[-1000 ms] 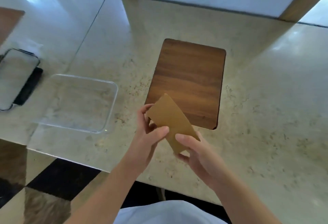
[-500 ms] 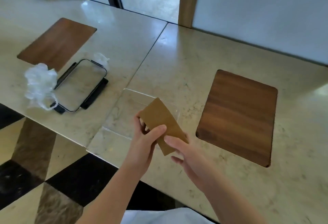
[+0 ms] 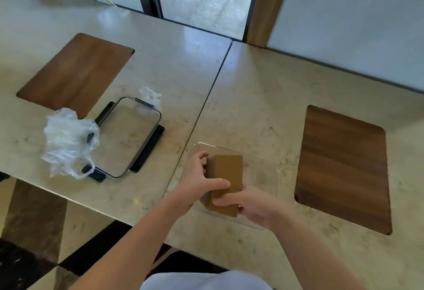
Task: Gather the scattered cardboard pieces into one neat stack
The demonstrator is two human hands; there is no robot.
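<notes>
A brown stack of cardboard pieces (image 3: 227, 175) is held over a clear plastic container (image 3: 270, 170) on the beige stone table. My left hand (image 3: 202, 182) grips the stack's left side, thumb across the top. My right hand (image 3: 250, 204) holds the stack's near end, fingers curled round it. Whether the stack touches the container's floor is unclear.
A clear lid with black clips (image 3: 128, 138) lies to the left, with a crumpled clear plastic bag (image 3: 66, 140) beside it. Wooden inlays sit in the table at the left (image 3: 75, 71) and right (image 3: 344, 168). The table's near edge drops to a checkered floor.
The view has swung left. Both hands have carried the cardboard stack from over the wooden inlay to over the clear container and lowered it there.
</notes>
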